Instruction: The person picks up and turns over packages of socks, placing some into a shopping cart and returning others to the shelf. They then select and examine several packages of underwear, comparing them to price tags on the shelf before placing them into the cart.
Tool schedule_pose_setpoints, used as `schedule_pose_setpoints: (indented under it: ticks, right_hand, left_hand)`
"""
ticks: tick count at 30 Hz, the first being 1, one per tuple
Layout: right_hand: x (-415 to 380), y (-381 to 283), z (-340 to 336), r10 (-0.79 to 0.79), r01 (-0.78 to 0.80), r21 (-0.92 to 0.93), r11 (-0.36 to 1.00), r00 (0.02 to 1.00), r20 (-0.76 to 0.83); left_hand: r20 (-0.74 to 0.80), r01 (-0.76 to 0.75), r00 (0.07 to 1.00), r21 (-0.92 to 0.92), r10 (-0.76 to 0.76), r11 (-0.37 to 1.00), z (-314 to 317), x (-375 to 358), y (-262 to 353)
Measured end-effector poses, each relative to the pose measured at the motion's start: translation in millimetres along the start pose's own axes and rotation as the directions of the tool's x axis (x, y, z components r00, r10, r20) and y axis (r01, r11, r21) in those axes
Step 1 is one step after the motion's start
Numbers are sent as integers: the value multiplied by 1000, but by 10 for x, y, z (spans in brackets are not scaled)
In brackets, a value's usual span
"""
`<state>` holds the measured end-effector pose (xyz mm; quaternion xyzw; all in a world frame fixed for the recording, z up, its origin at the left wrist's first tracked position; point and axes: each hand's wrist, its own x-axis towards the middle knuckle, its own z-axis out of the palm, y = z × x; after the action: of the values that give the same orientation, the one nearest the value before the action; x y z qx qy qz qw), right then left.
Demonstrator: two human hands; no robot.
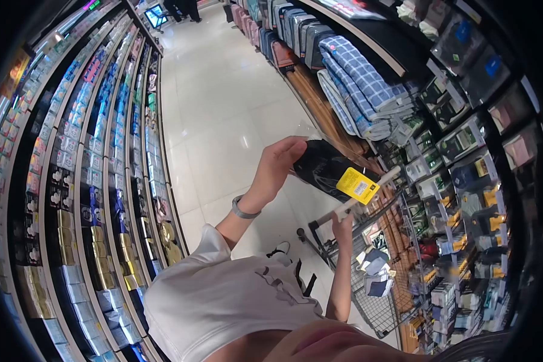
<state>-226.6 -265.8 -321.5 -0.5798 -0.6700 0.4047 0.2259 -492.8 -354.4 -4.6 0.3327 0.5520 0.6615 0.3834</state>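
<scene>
My left hand (279,161) is closed on one end of a black packet (321,166), which looks like soft cloth goods in shiny plastic. A yellow barcode label (357,185) sits at the packet's far end. Below it, my right hand (342,224) grips the handle of a shopping cart (368,301), partly hidden behind the packet. Inside the cart's wire basket lie several small packets (377,271), white and dark. A grey band (245,208) circles my left wrist.
Long shelves of boxed goods (93,151) run along the left. To the right are folded checked blue cloths (368,78) and racks of small packets (464,199). A pale tiled floor (211,96) runs between them. A person's dark legs (182,9) show at the far end.
</scene>
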Motion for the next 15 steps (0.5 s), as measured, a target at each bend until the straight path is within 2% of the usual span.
schedule_pose_setpoints:
  ticks: [1, 2, 3, 4, 5, 6, 7, 10, 12, 15]
  right_hand:
    - [-10, -22, -125, -175, 152, -176, 972, 977, -119]
    - [-32, -55, -243, -359, 270, -365, 891, 911, -201]
    - [-123, -395, -523, -200, 211, 72, 975, 970, -139]
    - [-281, -900, -873, -78, 72, 487, 871, 997, -9]
    - [-489, -1351, -1139, -96, 39, 769, 638, 995, 29]
    - [-687, -1724, -1352, -127, -15, 947, 320, 990, 59]
    - [-794, -1895, -1494, -183, -2, 972, 234, 982, 46]
    - [-914, -2071, -1879, -235, 125, 918, 376, 971, -36]
    - [-914, -2018, -2135, -212, 205, 841, 501, 971, -111]
    - [-1038, -2082, -2646, -269, 214, 843, 493, 959, -86]
  left_hand:
    - [8, -13, 1000, 28, 13, 1000, 36, -25, 39]
    - [24, -22, 999, 15, 21, 1000, 51, -43, 108]
    - [40, -29, 999, -3, 29, 1000, 84, -68, 166]
    - [56, -34, 998, -21, 35, 999, 125, -106, 187]
    - [61, -37, 997, -11, 37, 999, 172, -137, 181]
    - [65, -38, 997, 1, 38, 999, 219, -180, 174]
    - [68, -35, 997, 14, 34, 999, 270, -249, 154]
    - [58, -78, 996, 194, 68, 978, 501, -527, 202]
    - [89, -125, 989, 41, 121, 991, 644, -660, 93]
    - [55, -157, 984, -160, 167, 975, 984, -939, 156]
